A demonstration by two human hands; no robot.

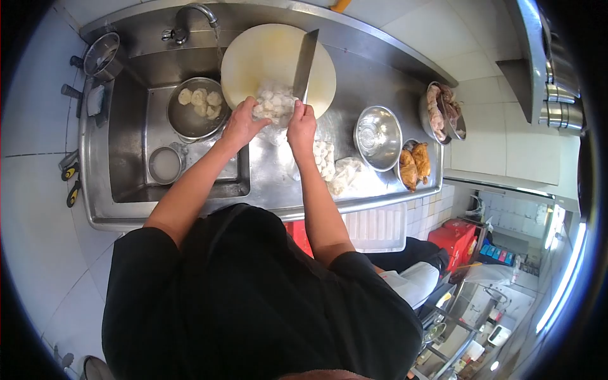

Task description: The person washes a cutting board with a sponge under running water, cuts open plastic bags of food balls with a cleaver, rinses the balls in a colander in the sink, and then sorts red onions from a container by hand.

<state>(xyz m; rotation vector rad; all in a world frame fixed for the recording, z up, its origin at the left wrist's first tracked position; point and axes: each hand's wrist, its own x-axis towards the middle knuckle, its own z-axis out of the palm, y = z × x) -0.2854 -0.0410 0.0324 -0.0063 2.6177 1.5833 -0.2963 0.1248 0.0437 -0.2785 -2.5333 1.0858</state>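
My right hand (301, 130) is closed round the handle of a cleaver (305, 66), whose broad blade points up over the round white cutting board (253, 60). A clear plastic bag of white pieces (273, 106) lies between my two hands, at the board's near edge. On its left side my left hand (244, 126) grips the bag, thumb towards the right. Another bag of white pieces (324, 158) rests on the steel counter just right of my right forearm, beside a crumpled plastic bag (347, 176).
In the sink (133, 120) stand a pot (193, 126) with pale pieces and a small bowl (166, 166), under a running faucet (202, 11). To the right are a steel bowl (378, 136), browned poultry (408, 168) and a bowl of raw meat (436, 114).
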